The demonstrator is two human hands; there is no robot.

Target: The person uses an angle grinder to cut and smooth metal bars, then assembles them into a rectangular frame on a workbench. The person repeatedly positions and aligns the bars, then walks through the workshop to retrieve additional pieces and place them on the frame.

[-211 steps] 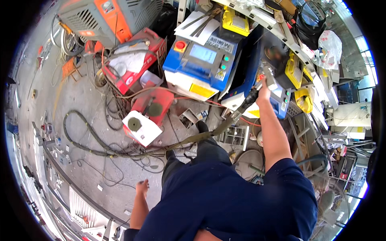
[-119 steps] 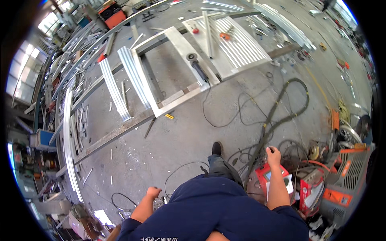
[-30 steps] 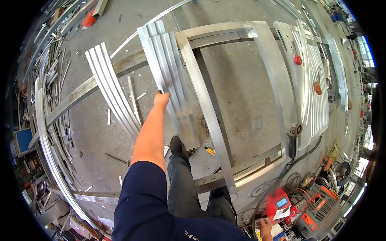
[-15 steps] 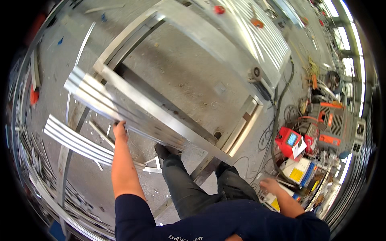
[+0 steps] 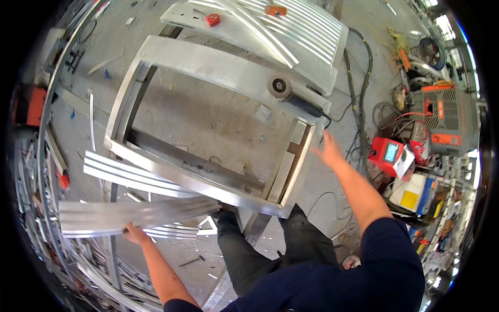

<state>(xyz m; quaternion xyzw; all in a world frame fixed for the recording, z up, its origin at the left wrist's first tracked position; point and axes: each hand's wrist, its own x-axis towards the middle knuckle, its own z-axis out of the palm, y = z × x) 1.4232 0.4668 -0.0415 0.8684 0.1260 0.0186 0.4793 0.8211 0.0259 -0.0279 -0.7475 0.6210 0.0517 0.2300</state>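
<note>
At the lower left, my left hand [image 5: 137,235] grips the near edge of a ribbed metal panel [image 5: 99,214], which is held up off the floor. My right hand [image 5: 328,151] reaches past the right end of a rectangular metal frame [image 5: 202,58], its fingers spread and nothing in them. Just beyond that hand, an angle grinder [image 5: 299,102] lies on the frame's far right corner with its cord trailing off. Another ribbed strip [image 5: 130,171] lies between the held panel and the frame. More ribbed metal [image 5: 176,231] shows below the panel, partly hidden by it.
Past the frame is a ribbed sheet [image 5: 306,39] bearing a red tape measure [image 5: 212,20] and an orange tool [image 5: 275,10]. Thick black cables [image 5: 358,78] run along the right. A red machine [image 5: 387,152] stands there. A hammer [image 5: 192,261] and metal offcuts litter the floor.
The panel in my left hand has swung away from the frame, toward me and left. My right hand has risen from my side to the frame's right end. The view has turned.
</note>
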